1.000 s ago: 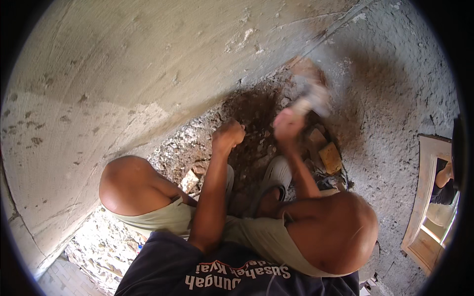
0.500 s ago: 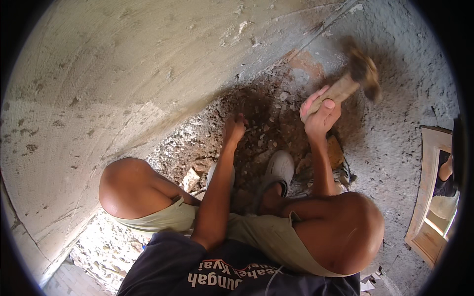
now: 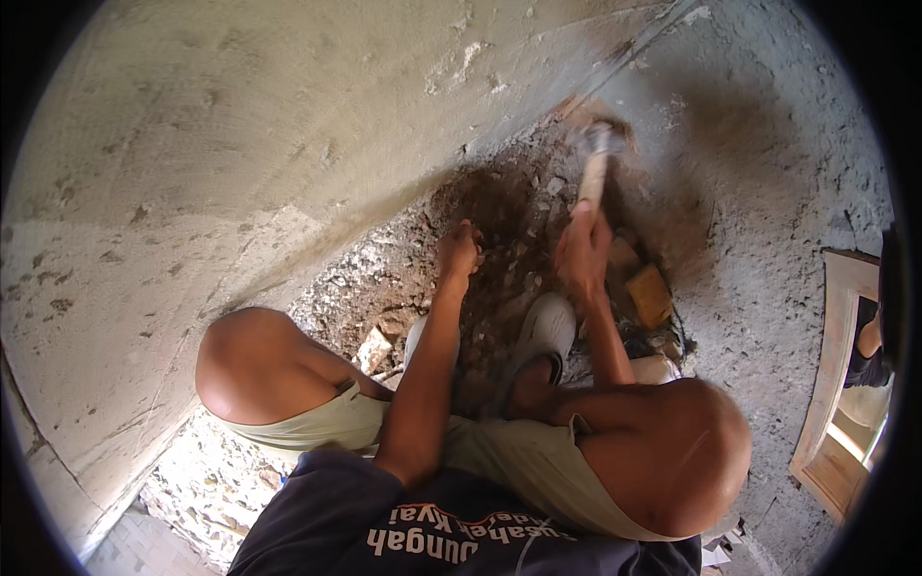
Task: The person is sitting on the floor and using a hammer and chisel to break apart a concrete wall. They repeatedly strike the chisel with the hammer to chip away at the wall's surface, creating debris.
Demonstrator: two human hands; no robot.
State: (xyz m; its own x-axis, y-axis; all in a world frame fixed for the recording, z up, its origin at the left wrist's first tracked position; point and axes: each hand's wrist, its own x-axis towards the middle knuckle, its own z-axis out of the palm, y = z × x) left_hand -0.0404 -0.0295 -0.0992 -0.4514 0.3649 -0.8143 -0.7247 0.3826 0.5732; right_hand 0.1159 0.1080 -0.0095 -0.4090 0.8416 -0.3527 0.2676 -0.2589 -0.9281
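My right hand (image 3: 583, 252) is wrapped around the pale wooden handle of a hammer (image 3: 594, 180). The hammer's head is blurred and lies against or just over the reddish chipped patch (image 3: 624, 154) low on the grey wall. Over the dark rubble (image 3: 499, 221) my left hand (image 3: 459, 252) is closed into a fist. Whatever those fingers hold, if anything, cannot be made out. Broken bits of masonry lie between and beyond both hands.
A rough plastered wall (image 3: 240, 144) slopes along the left, and a grey wall (image 3: 759, 192) rises at right. Beside my right forearm lies a yellowish block (image 3: 649, 296). My grey clog (image 3: 548, 326) stands in the debris. A wood-framed mirror (image 3: 816, 384) is at far right.
My right hand has swung the hammer from the upper right, down and leftward, onto or near the chipped patch. My left hand has barely moved. The yellowish block shows more fully.
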